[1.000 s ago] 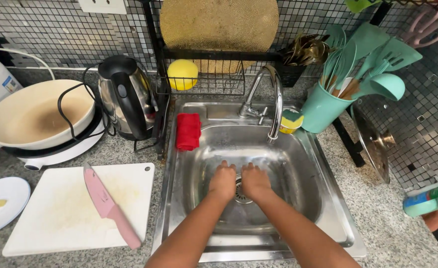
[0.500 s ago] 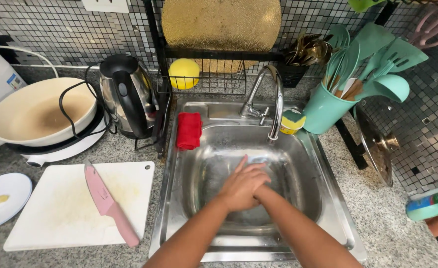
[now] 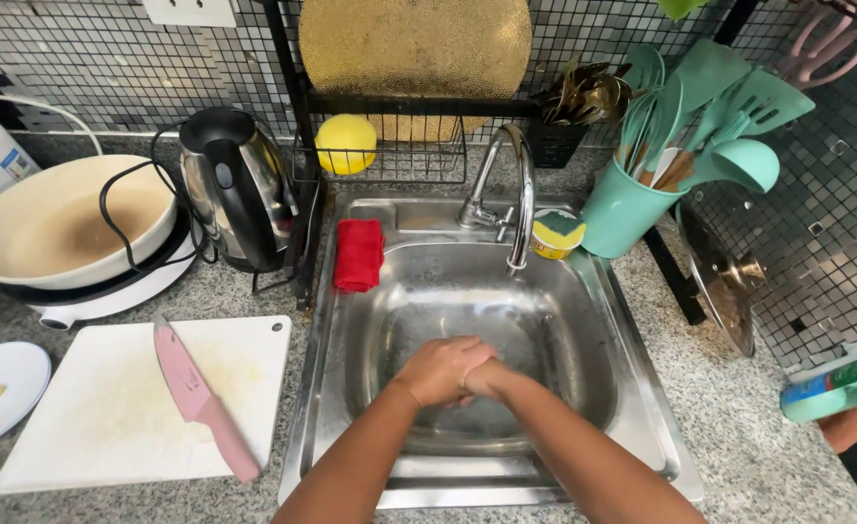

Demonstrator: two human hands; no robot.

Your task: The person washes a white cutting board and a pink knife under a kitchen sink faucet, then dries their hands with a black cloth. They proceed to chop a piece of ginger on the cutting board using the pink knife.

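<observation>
Head camera looks straight down on our two hands, clasped together low in the middle of the frame, over the basin of the stainless steel sink [image 3: 632,388]. Our left hand [image 3: 438,369] lies on top, fingers curled over our right hand [image 3: 487,380], which is mostly covered; the two are pressed together and neither holds any object that we can see. Both are inside the basin, below the curved chrome faucet [image 3: 516,184], whose spout ends above them toward the upper middle of the frame. We cannot tell whether water is running.

On the sink's left rim hangs a folded red cloth [image 3: 359,254]; at the back right corner sits a yellow and green sponge [image 3: 557,233]. Left of the sink, a white cutting board [image 3: 108,408] carries a pink knife [image 3: 200,403], with a small white plate [image 3: 1,388] at the left edge. Further up are a black and steel electric kettle [image 3: 234,199] and a cream pan [image 3: 60,228]. A yellow ball-shaped thing [image 3: 346,144] rests in the wire rack. At the upper right, a teal cup [image 3: 623,209] holds teal utensils.
</observation>
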